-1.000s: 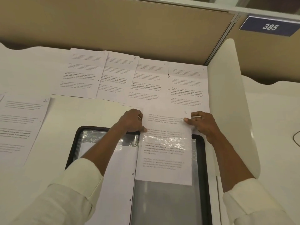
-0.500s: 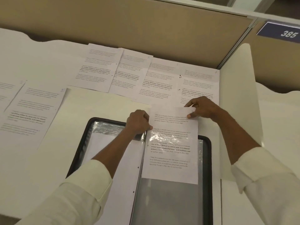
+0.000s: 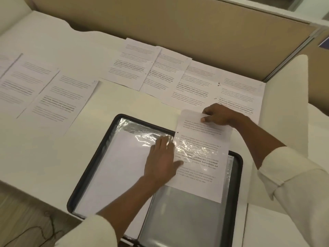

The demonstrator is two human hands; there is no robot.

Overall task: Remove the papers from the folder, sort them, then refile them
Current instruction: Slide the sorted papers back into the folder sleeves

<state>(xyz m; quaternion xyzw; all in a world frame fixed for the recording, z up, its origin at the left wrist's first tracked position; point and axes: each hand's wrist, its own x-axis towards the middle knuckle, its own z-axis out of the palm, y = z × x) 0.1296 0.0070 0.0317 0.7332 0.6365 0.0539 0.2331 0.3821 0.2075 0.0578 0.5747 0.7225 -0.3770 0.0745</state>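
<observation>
A pale cream desk point(image 3: 128, 100) was seen, on which an open black-rimmed folder point(image 3: 89, 167) was laid flat near the front edge. Four printed sheets point(image 3: 167, 72) were spread in an overlapping row along the back, and further printed sheets point(image 3: 60, 100) were laid side by side at the left.

White desk point(image 3: 124, 97), tan partition point(image 3: 178, 24) behind
</observation>
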